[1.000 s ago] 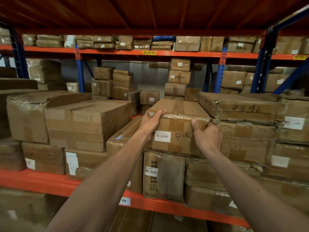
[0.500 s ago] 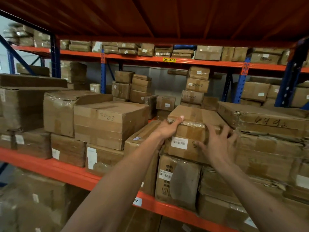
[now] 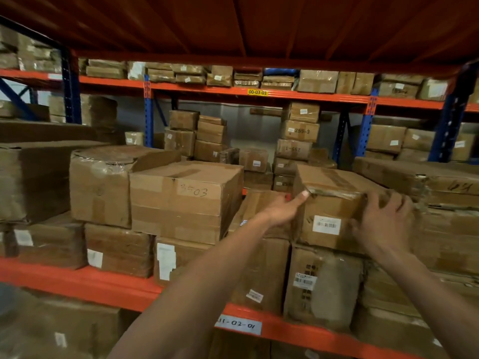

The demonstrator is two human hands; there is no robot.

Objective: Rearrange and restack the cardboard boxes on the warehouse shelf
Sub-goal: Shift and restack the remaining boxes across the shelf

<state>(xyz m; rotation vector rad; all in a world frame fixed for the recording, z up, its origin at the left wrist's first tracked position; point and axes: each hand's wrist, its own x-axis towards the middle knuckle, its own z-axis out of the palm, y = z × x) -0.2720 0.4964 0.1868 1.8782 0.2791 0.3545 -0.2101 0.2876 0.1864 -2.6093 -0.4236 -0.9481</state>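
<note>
Far left on the orange steel shelf beam [image 3: 77,282]: a large dark brown cardboard carton [image 3: 31,177], blurred. Just beside it, a plastic-wrapped brown cardboard box with a crumpled top [image 3: 101,187], stacked over flatter brown cartons bearing white labels [image 3: 116,250]. Next right, touching it, a big square brown cardboard box handwritten "3503" [image 3: 186,200], sitting on another labelled carton.

Lower on the beam's front face, a white handwritten tag reading "11-02-01" [image 3: 238,325].

Centre right: left hand [image 3: 282,208] reaching in from below, pressed flat against the left side of a small brown taped cardboard box with a white barcode label [image 3: 329,203], thumb tip resting on the top front corner; other fingers hidden behind the box, so spread or curl impossible to tell. Box placed on top of a taller plastic-wrapped brown carton with a barcode sticker [image 3: 321,283], level, between a narrow upright brown carton [image 3: 261,255] on the left and a stack of long flat brown cartons [image 3: 440,200] on the right.

Right hand [image 3: 383,224] at the box's right front edge, fingers [image 3: 373,200] spread apart and curled over the top right corner, blurred; firm grasp or light touch not clear.

Behind, across the aisle: more stacked brown boxes, one marked "255-3" [image 3: 300,130], under an orange beam with a yellow "00-03-01" tag [image 3: 257,92], between blue uprights [image 3: 148,117].
</note>
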